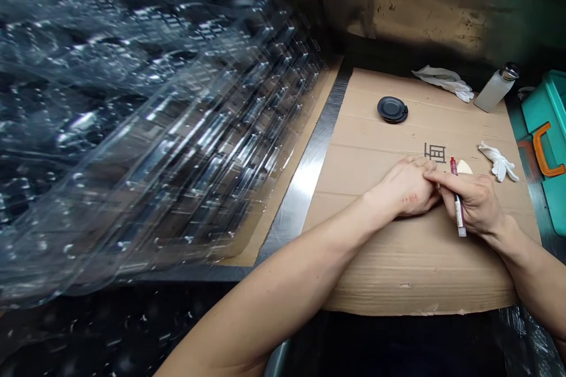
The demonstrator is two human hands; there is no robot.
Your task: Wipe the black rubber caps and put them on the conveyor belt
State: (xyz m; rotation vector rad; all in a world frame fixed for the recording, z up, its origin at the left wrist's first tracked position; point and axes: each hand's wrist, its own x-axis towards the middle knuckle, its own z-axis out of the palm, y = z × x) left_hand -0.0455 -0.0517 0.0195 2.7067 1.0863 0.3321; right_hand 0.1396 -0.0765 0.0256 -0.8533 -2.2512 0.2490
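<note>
My right hand (pixel 473 203) is curled around a red-tipped pen (pixel 457 200), whose tip points up and away over the cardboard sheet (pixel 398 259). My left hand (pixel 407 188) lies knuckles-up right beside it, fingers curled, touching the right hand's fingertips; what the fingers hold, if anything, is hidden. A small cream-coloured piece (pixel 464 166) peeks out just behind the pen. A character is written on the cardboard just beyond my hands. A round black cap (pixel 392 109) lies farther back on the cardboard.
A tall stack of clear plastic trays (pixel 132 129) fills the left side. A metal strip (pixel 305 171) runs between it and the cardboard. White cloths (pixel 442 79) (pixel 499 160), a dispenser bottle (pixel 496 89) and a teal bin (pixel 550 129) with an orange handle sit at the back right.
</note>
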